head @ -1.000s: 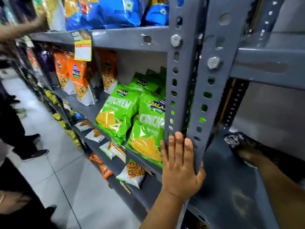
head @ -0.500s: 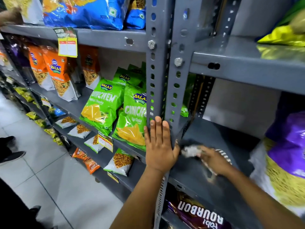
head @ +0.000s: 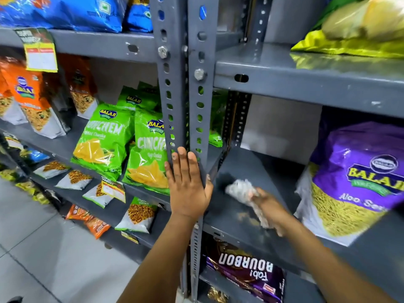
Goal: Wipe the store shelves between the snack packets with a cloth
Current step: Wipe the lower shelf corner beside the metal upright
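Note:
My right hand [head: 270,209] grips a crumpled whitish cloth [head: 240,190] and presses it on the grey metal shelf [head: 244,167], near its left front corner. The hand and cloth are motion-blurred. A large purple snack packet [head: 358,178] stands on the same shelf to the right of the cloth. My left hand [head: 188,184] lies flat, fingers together, against the perforated grey upright posts [head: 197,106] that divide the bays. Green snack packets [head: 105,141] stand in the bay left of the posts.
Orange packets [head: 32,101] stand farther left, blue packets [head: 65,12] on the shelf above, a yellow-green packet [head: 354,38] at upper right. A Bourbon biscuit pack [head: 247,272] lies on the shelf below. Small packets [head: 137,215] line lower shelves. Tiled floor [head: 54,259] at lower left.
My right hand has swept the cloth from the back of the shelf toward its left front corner. The view has shifted right and closer; my left hand stays on the posts.

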